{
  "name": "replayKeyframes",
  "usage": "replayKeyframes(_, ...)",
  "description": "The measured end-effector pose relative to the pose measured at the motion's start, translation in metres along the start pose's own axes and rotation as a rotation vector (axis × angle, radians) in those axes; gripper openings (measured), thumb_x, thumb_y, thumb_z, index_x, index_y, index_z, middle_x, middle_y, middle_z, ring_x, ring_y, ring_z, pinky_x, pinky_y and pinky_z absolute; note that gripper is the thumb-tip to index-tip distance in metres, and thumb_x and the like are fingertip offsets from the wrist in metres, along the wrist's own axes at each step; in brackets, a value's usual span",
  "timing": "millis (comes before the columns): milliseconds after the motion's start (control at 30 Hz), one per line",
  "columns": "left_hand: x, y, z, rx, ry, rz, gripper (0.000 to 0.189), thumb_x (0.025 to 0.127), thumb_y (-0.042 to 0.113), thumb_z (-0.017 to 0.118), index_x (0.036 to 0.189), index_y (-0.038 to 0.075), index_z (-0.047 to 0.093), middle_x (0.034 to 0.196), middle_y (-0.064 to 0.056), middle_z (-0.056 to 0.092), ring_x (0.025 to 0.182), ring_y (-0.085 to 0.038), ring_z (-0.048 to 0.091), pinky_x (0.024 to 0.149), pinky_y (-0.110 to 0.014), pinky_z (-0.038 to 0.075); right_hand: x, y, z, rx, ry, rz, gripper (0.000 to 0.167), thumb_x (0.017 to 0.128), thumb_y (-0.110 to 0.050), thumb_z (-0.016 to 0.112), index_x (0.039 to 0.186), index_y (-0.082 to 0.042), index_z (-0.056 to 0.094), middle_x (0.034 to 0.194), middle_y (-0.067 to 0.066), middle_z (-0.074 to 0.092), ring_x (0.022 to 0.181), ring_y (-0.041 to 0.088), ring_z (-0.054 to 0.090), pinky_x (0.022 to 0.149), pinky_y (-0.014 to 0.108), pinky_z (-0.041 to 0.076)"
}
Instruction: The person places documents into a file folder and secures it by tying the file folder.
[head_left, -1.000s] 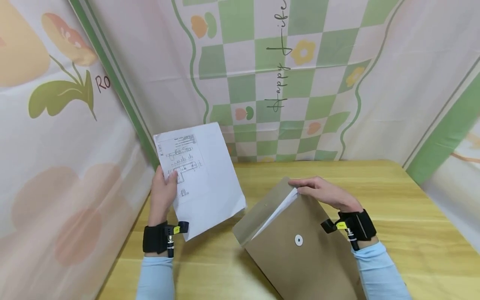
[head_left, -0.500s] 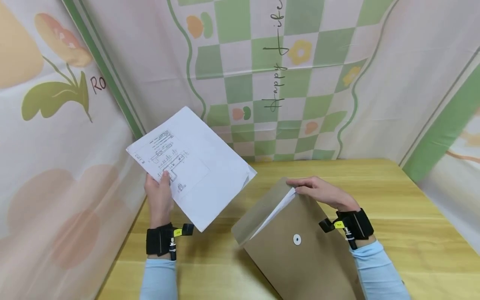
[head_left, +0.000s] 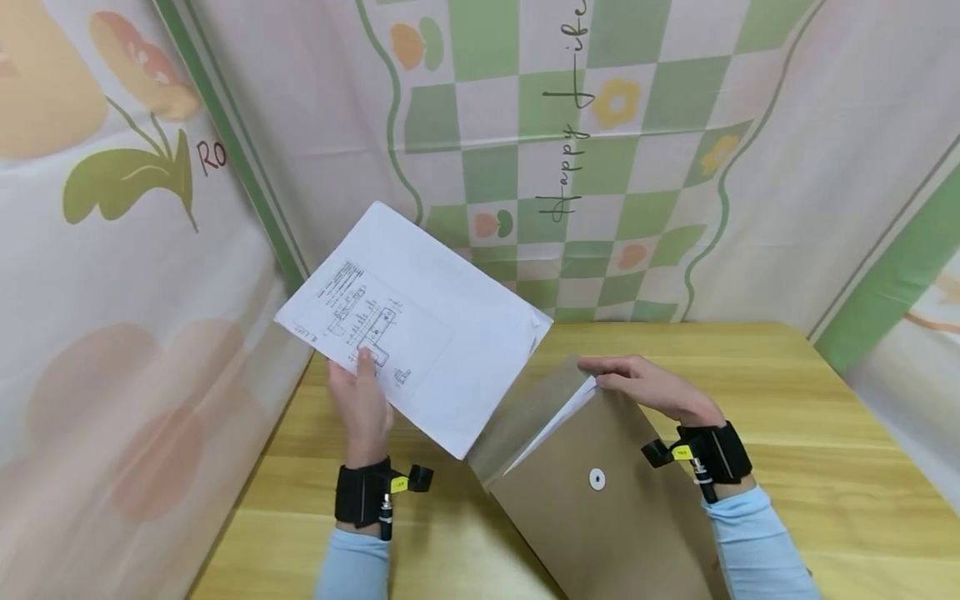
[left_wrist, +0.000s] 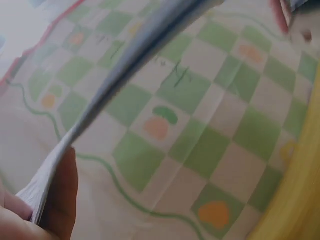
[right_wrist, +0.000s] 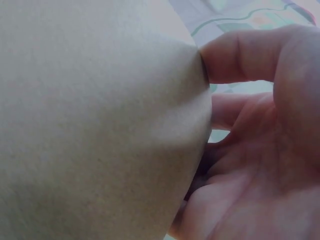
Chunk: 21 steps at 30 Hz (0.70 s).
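My left hand (head_left: 362,408) pinches a sheaf of white paper (head_left: 450,342) near one edge, thumb on top over a printed technical drawing. Seen edge-on in the left wrist view, the paper (left_wrist: 115,75) is thin and slightly bowed, with fingers behind it. A brown kraft document envelope (head_left: 622,517) with a white button stands tilted at the right, its flap (head_left: 536,404) folded back. White sheets (head_left: 551,423) show inside its mouth. My right hand (head_left: 660,387) grips the envelope's upper corner; in the right wrist view its fingers bend around the edge. The held paper's lower corner overlaps the flap.
A wooden table (head_left: 810,433) lies under everything. Behind it hangs a printed cloth (head_left: 487,179) with green checks, and another cloth side (head_left: 150,333) rises close along the left edge.
My left hand has turned the paper clockwise and carried it to the right, up to the envelope's flap. The right hand and the envelope have stayed in place.
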<state>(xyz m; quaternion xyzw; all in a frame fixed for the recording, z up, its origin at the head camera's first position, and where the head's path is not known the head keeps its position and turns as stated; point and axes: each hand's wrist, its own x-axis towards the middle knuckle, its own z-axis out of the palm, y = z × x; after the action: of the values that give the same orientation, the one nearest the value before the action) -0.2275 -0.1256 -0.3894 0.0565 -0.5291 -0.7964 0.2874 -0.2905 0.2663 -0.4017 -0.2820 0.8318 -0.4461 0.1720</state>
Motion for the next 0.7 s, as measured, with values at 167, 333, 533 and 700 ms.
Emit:
replayKeyframes(167, -0.019, -0.009, 0.017, -0.113, -0.011, 0.032, 0.041, 0.106, 0.012, 0.038, 0.144, 0.024, 0.035, 0.136, -0.002, 0.059, 0.121, -0.024, 0.062, 0.095, -0.038, 0.054, 0.001, 0.001, 0.002, 0.001, 0.007, -0.022, 0.046, 0.105, -0.026, 0.047, 0.144, -0.002, 0.047, 0.148, 0.017, 0.048, 0.141, 0.035, 0.036, 0.098, 0.006, 0.035)
replayKeyframes(333, -0.032, -0.021, 0.033, -0.133, -0.008, 0.073, 0.043, 0.106, 0.010, 0.036, 0.146, 0.025, 0.031, 0.137, -0.004, 0.058, 0.121, -0.025, 0.061, 0.095, -0.039, 0.054, 0.001, 0.001, 0.000, -0.001, 0.007, -0.033, 0.045, 0.105, -0.025, 0.047, 0.143, -0.001, 0.048, 0.147, 0.017, 0.049, 0.140, 0.036, 0.037, 0.098, 0.006, 0.036)
replayKeyframes(533, -0.046, -0.034, 0.045, -0.134, -0.015, 0.119, 0.046, 0.106, 0.007, 0.035, 0.148, 0.023, 0.027, 0.139, -0.007, 0.055, 0.122, -0.027, 0.059, 0.096, -0.039, 0.053, 0.000, 0.001, -0.001, 0.008, 0.008, -0.025, 0.044, 0.105, -0.022, 0.046, 0.143, -0.001, 0.047, 0.148, 0.019, 0.048, 0.140, 0.037, 0.038, 0.098, 0.006, 0.036)
replayKeyframes(700, -0.048, -0.039, 0.046, -0.160, -0.005, 0.165, 0.046, 0.106, 0.007, 0.034, 0.149, 0.022, 0.026, 0.139, -0.011, 0.054, 0.121, -0.030, 0.059, 0.095, -0.040, 0.054, -0.001, 0.000, -0.002, 0.007, 0.005, -0.028, 0.045, 0.105, -0.024, 0.046, 0.143, -0.002, 0.047, 0.148, 0.018, 0.048, 0.140, 0.038, 0.039, 0.098, 0.007, 0.036)
